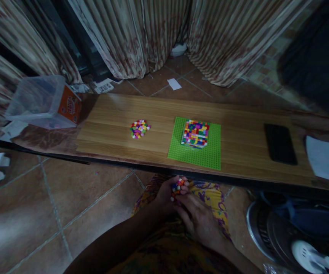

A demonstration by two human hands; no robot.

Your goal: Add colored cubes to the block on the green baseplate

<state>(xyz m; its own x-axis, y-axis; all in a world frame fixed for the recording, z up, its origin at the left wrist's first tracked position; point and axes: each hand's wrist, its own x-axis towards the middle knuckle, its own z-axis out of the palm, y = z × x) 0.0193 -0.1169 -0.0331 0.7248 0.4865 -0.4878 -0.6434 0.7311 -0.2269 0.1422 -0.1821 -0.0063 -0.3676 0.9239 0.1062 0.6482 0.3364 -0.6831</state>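
Observation:
My left hand [166,194] is cupped in front of the table edge, with several small coloured toy bricks [178,185] lying in it. My right hand [200,217] reaches across to them, its fingertips drawn in against the bricks and the left palm. What sits between those fingertips is hidden. Beyond the hands, a green studded baseplate [195,158] lies on the table and bears a multicoloured block of built-up bricks [195,134]. Left of the plate is a loose pile of small bricks [139,129].
The long wooden table [110,142] stretches across in front of me. A dark phone [280,144] and white paper [326,158] lie at its right. A clear plastic box [37,102] with an orange label stands at the left. Pleated curtains [124,34] hang behind.

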